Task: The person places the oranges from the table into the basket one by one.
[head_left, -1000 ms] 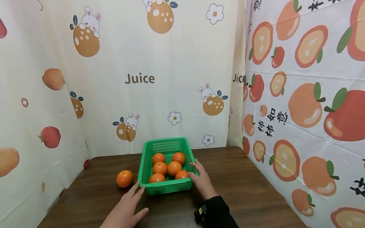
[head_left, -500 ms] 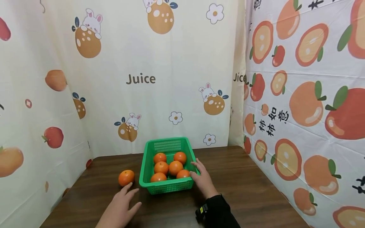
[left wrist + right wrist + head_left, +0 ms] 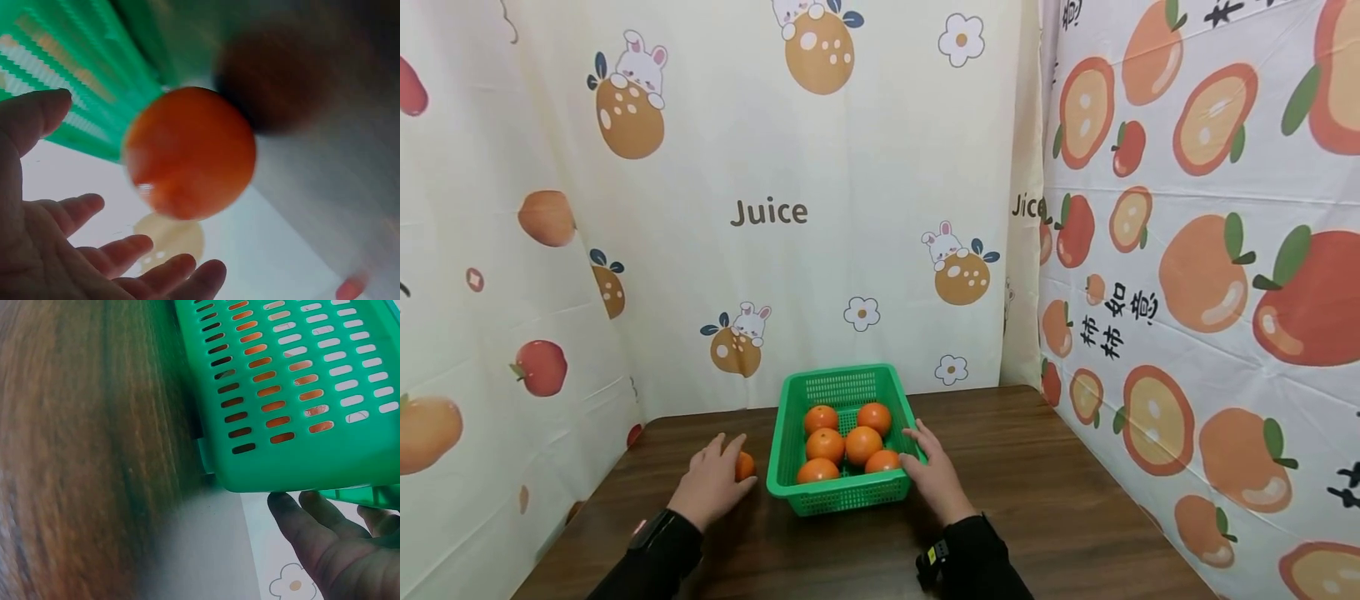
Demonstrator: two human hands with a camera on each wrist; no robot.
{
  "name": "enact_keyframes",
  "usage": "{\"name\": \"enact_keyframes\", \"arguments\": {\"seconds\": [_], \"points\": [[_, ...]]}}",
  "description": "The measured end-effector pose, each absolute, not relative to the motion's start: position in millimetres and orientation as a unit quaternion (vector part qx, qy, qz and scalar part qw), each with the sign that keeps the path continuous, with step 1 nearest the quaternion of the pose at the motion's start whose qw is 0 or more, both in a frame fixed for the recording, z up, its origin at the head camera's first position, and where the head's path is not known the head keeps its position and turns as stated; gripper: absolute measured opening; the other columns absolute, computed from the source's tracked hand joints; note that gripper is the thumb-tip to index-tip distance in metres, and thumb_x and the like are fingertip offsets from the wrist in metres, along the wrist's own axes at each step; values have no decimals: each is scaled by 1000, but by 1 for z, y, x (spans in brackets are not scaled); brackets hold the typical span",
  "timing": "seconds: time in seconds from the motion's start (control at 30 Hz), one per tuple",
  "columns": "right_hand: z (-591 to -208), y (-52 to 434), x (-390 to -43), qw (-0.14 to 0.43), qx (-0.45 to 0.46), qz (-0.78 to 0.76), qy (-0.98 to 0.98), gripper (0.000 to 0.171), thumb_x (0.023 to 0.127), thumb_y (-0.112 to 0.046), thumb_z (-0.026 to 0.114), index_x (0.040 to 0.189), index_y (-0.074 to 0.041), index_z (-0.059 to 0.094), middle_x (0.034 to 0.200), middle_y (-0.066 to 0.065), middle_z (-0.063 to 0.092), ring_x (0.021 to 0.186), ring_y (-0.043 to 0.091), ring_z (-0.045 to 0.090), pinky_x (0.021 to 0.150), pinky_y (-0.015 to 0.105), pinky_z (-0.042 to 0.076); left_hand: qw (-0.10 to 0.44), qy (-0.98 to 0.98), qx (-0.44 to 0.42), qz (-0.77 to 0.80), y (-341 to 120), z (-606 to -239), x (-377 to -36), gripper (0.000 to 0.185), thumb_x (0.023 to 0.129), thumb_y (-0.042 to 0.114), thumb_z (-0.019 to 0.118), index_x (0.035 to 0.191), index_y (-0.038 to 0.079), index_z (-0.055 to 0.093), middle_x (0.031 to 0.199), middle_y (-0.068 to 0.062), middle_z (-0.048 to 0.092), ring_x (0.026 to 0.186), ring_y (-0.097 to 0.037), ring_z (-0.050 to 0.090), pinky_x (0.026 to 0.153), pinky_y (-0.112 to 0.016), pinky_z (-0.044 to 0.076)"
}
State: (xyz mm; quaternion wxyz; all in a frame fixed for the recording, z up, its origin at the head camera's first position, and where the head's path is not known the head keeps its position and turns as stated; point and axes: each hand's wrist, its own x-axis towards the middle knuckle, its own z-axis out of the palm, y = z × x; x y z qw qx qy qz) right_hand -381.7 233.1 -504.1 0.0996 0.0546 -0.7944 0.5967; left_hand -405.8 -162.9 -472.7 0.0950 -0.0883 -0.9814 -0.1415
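My left hand [image 3: 711, 483] reaches over a loose orange [image 3: 746, 467] on the table, left of the green basket [image 3: 850, 500]. The hand partly covers this orange in the head view. In the left wrist view, the fingers [image 3: 134, 253] are spread and the orange [image 3: 190, 153] shows beyond them, with a visible gap; contact cannot be told. On the basket's right rim rests my right hand [image 3: 938, 479], its fingers relaxed over the edge. Its fingertips [image 3: 284, 506] meet the edge of the slotted basket wall [image 3: 250, 469] in the right wrist view. Several oranges [image 3: 824, 446] lie inside the basket.
Dark wood-grain table [image 3: 1045, 500] spreads around the basket. Close behind it hangs a cream curtain [image 3: 865, 250] printed with fruit and rabbits. A white fruit-printed cloth [image 3: 1187, 367] stands along the right side.
My left hand has moved from beside the basket's near left corner leftward and forward onto the loose orange. My right hand has stayed at the basket's right rim.
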Motion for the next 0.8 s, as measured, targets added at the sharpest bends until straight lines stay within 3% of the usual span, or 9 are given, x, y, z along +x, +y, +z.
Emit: {"name": "enact_keyframes", "arguments": {"seconds": [0.43,0.6,0.8], "points": [[-503,232,-381,94,49,605,-789,54,100,-27,66,151,-10,58,178,5,24,163,41,22,128,70,22,55,-985,-96,-129,-167,-484,-454,66,101,40,69,148,-4,55,148,-42,49,126,-65,54,104,-73,48],[-504,231,-379,89,50,605,-790,53,101,-27,65,151,-11,58,178,4,24,164,41,22,127,70,22,60,-984,-112,-126,-167,-492,-457,49,102,35,67,132,-4,65,119,-30,66,102,-46,68,90,-61,57],[-502,234,-381,90,52,608,-787,53,102,-28,64,152,-11,58,179,4,22,164,40,20,127,70,24,77,-982,-109,-135,-166,-496,-462,36,96,35,74,116,5,70,98,-15,67,83,-28,63,74,-51,55]]}}
